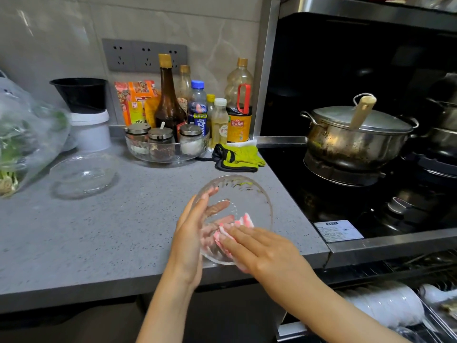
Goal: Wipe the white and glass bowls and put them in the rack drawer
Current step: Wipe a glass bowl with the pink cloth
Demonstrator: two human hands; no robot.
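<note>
I hold a clear glass bowl (pixel 247 194) tilted up over the counter's front right corner. My left hand (pixel 190 233) supports its outside from the left, and its straight fingers show through the glass. My right hand (pixel 257 248) presses a pink-and-white cloth (pixel 243 221) flat against the inside of the bowl. A second glass bowl (pixel 84 174) stands upright on the grey counter (pixel 123 231) at the left. Below the stove at the lower right, the rack drawer (pixel 435 320) is pulled out, with white bowls (pixel 385 303) stacked on edge in it.
Sauce bottles (pixel 170 100) and a clear tray of spice jars (pixel 165 147) line the back wall. A yellow-green glove (pixel 239 157) lies beside them. A bag of greens (pixel 22 137) and a white tub (pixel 90 129) are at the left. A lidded steel pot (pixel 356 137) sits on the stove.
</note>
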